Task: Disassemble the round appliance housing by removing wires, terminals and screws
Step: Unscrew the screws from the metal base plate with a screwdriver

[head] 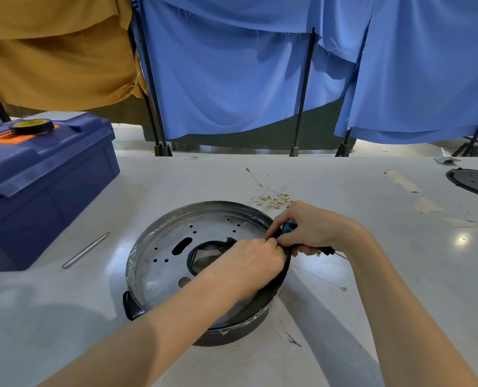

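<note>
On the white worktable (344, 191), head view: the round appliance housing (173, 247), a black-walled shallow drum closed by a silvery perforated metal plate, lies plate-up just in front of the person, presumably so that its fastenings face the worker. The left hand (249, 261) reaches across the plate, its fingers curled and pinching at the black rim on the housing's right side. The right hand (316, 230) meets it there, thumb and forefinger closed against the left fingertips. Its remaining fingers wrap the teal-and-black-handled screwdriver (289, 227), whose shaft points away to the right, off the work. The tool appears parked in the palm, probably to free the fingertips for pulling a small part; what is pinched is hidden by the fingers.

A loose bundle of thin white wires with brass terminals (274, 199) lies just behind the housing, which suggests a discard pile kept within reach. A slim grey metal rod (85, 250) rests to the left, near a blue plastic toolbox (45, 177) with a roll of black tape with a yellow core (31, 126) on its lid. A black perforated round disc (475, 182) sits at the far right edge. Blue cloths (232, 79) and an ochre cloth (50, 65) hang behind.

Writing: none legible; the marks on the tape's yellow core are too small to read.
</note>
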{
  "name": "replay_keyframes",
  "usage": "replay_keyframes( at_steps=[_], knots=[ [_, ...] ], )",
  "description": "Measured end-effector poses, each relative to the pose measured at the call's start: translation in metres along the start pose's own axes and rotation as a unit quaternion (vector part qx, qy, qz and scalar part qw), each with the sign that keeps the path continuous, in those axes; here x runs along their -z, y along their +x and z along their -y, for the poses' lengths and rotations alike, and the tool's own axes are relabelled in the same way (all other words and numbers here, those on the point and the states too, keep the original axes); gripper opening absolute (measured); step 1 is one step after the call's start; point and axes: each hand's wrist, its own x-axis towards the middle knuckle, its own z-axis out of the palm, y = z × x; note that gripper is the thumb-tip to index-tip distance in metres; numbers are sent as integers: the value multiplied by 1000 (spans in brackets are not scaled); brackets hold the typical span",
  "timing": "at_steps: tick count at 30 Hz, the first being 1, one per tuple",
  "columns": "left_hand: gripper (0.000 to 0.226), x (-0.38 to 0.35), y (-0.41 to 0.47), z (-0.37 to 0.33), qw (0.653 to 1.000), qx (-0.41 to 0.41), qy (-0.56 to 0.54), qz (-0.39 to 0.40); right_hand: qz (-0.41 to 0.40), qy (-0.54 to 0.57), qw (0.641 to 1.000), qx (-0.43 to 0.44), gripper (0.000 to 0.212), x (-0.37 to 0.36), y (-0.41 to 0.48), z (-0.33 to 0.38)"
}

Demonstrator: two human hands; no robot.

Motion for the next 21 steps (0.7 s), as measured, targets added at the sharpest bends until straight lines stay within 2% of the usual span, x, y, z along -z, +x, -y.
replay_keyframes(
  at_steps=[2,3,5,7,9,12,14,18,21],
  knots=[
    [14,2,-4,5,998,2,-58,-14,2,5,1000,-1,18,1,0,-1],
    [11,3,-8,9,992,10,-123,-25,4,4,1000,-1,18,1,0,-1],
    [17,8,-12,17,965,40,-259,5,7,0,1000,0,17,0,0,-2],
    [23,10,-14,17,952,45,-300,44,8,3,1000,1,17,0,0,-2],
    [23,7,-16,13,962,33,-271,28,6,7,1000,-3,17,0,1,-2],
    [6,3,-16,8,968,15,-248,-25,4,12,1000,-5,16,-1,1,-2],
    [4,2,-16,7,973,13,-227,-22,2,13,1000,-5,17,-1,0,-3],
    [17,-4,-15,2,993,7,-119,-24,5,19,1000,-4,17,0,0,-3],
    [26,-2,-15,0,996,-3,-84,-18,4,25,1000,-5,16,0,0,-3]
  ],
)
